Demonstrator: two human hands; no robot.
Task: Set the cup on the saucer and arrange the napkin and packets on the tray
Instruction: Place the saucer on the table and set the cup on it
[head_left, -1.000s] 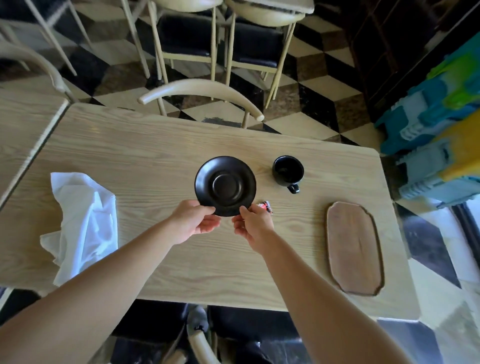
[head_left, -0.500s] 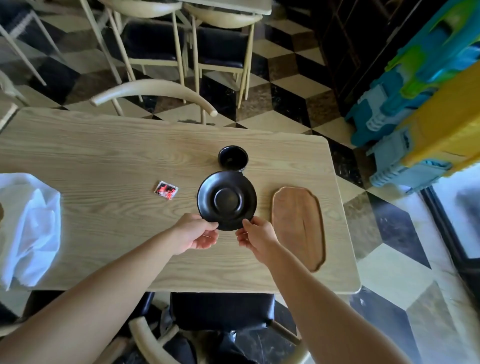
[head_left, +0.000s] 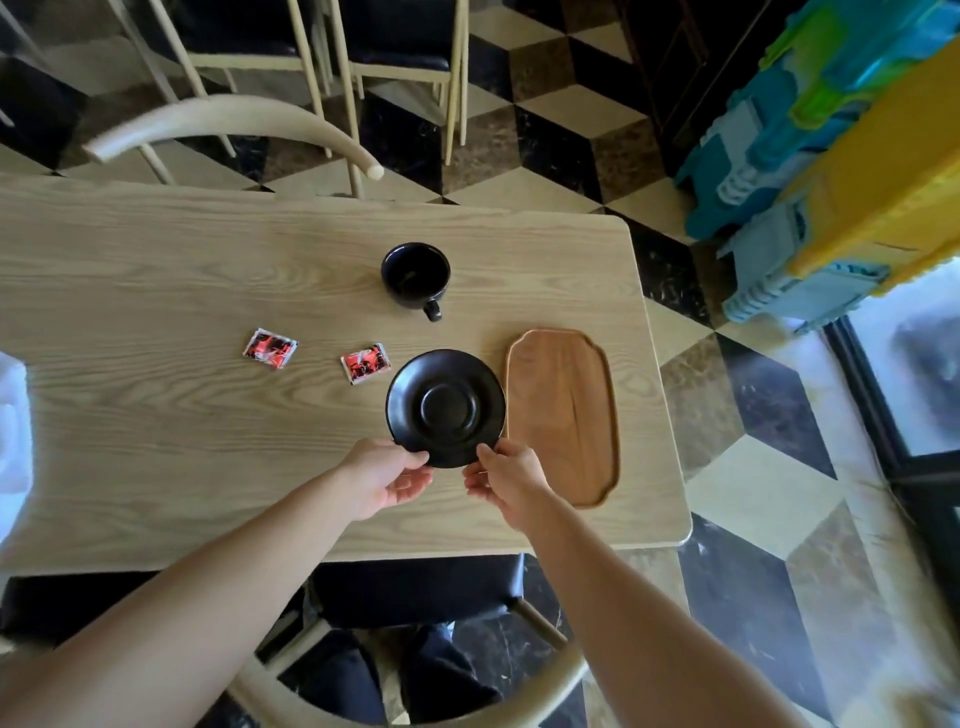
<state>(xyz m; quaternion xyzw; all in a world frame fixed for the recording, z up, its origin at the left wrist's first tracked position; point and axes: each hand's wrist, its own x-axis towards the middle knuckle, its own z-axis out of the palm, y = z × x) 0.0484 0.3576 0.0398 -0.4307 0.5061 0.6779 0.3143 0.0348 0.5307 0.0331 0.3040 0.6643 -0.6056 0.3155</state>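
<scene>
Saucer (head_left: 445, 407) in both our hands, pinched at its near rim: left hand (head_left: 384, 475) on one side, right hand (head_left: 506, 480) on the other, each closed on the black edge. It sits just beside the wooden tray (head_left: 563, 415), to the right of our grip, and we cannot tell whether it rests on the table (head_left: 156, 291) or hangs just above it. Nothing is on the tray yet, we judge. Beyond the grip the cup (head_left: 415, 274) stands alone, handle toward us; two red packets (head_left: 270, 348) lie to the left of the grip, one just beside the saucer. The napkin (head_left: 13, 447) shows white at the far left edge. So everything is left to do. Pale wood tabletop, checkered floor, light chairs (head_left: 234, 124) around.
</scene>
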